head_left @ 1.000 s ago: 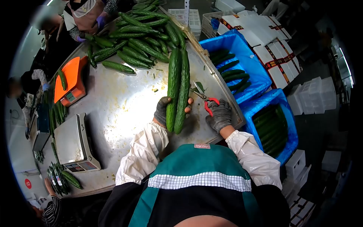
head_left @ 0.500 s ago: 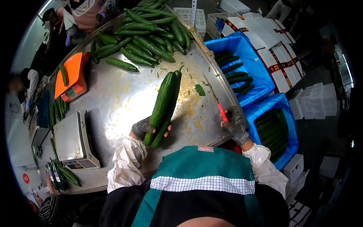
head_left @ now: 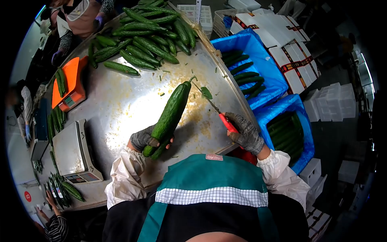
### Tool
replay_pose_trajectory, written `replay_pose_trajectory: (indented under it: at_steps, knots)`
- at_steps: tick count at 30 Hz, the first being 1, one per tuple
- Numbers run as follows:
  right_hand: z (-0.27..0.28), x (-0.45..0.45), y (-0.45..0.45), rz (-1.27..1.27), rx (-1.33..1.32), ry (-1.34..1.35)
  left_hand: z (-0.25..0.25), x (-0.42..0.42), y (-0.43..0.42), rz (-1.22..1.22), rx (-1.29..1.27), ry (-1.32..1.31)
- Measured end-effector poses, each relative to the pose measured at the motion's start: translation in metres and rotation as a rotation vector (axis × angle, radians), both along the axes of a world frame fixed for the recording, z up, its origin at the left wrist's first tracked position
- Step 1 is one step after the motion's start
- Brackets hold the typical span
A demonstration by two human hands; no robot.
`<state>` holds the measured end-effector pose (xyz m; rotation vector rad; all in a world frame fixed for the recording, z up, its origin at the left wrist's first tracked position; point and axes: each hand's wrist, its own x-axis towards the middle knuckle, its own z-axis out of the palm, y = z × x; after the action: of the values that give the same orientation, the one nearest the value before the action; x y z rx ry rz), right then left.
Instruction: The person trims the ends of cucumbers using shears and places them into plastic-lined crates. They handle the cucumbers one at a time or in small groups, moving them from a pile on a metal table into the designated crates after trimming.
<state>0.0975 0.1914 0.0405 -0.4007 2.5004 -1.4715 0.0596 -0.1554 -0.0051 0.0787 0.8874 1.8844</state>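
Two long cucumbers [head_left: 171, 111] lie nearly one behind the other in my left hand [head_left: 146, 138], whose grey-gloved fingers wrap round their lower ends. A thin curved stem tops them. My right hand [head_left: 246, 135], also grey-gloved, is closed on the red handles of the scissors [head_left: 227, 122]. The blades point up and left, and their tip is at the stem; whether it touches is too small to tell. A green leaf piece [head_left: 206, 92] lies on the metal table [head_left: 121, 92] beside the blades.
Many cucumbers [head_left: 153, 38] are heaped at the table's far end. An orange scale [head_left: 71, 82] and a silver scale [head_left: 72, 151] stand at left. Blue-lined crates [head_left: 274, 76] with cucumbers stand right of the table. Co-workers [head_left: 82, 18] are at far left.
The cucumbers were upright and side by side, then tilted and overlapped. The scissors swung away and came back, their tip now at the stem. A second cucumber is on the orange scale.
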Motion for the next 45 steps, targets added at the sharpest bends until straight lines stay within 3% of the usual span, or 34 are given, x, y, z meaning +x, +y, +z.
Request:
replay_pose_trajectory:
  at_steps: [11,17,21,22,23,27,28,29,30,31,33,38,41,45]
  knots:
    - [-0.003,-0.006,-0.002,0.013,0.014,0.013,-0.007,-0.002,-0.007,-0.068,0.015,0.101]
    - [-0.009,-0.010,-0.003,0.037,-0.035,-0.141,-0.012,-0.007,-0.009,-0.130,-0.049,0.175]
    - [-0.012,-0.014,-0.009,0.020,0.061,-0.069,0.000,-0.010,-0.005,-0.049,-0.264,0.324]
    - [-0.011,-0.017,-0.010,-0.008,0.150,-0.088,0.003,-0.014,-0.005,-0.085,-0.375,0.501]
    - [-0.017,-0.018,-0.010,0.025,0.145,-0.079,0.006,-0.017,-0.007,-0.127,-0.490,0.674]
    - [-0.059,-0.026,0.002,-0.076,0.025,-0.230,0.014,-0.031,-0.025,-0.066,-0.831,0.876]
    - [-0.079,-0.027,0.009,-0.061,0.127,-0.077,-0.003,-0.039,-0.036,-0.019,-0.958,1.074]
    - [-0.091,-0.029,0.013,-0.045,0.227,0.078,0.005,-0.048,-0.043,0.017,-1.098,1.138]
    - [-0.094,-0.029,0.012,-0.013,0.321,0.187,0.028,-0.053,-0.044,-0.038,-1.419,1.078]
    - [-0.093,-0.029,0.009,0.016,0.323,0.198,0.049,-0.061,-0.045,-0.097,-1.661,1.058]
    - [-0.090,-0.031,-0.002,-0.052,0.584,0.201,0.035,-0.077,-0.073,0.055,-1.988,1.338]
    - [-0.096,-0.041,-0.012,-0.156,0.779,0.269,0.021,-0.119,-0.137,0.359,-2.145,1.555]
    - [-0.103,-0.042,-0.012,-0.172,0.821,0.254,0.013,-0.139,-0.165,0.394,-2.145,1.714]
    - [-0.098,-0.038,-0.018,-0.130,0.922,0.314,-0.002,-0.164,-0.179,0.414,-2.190,1.699]
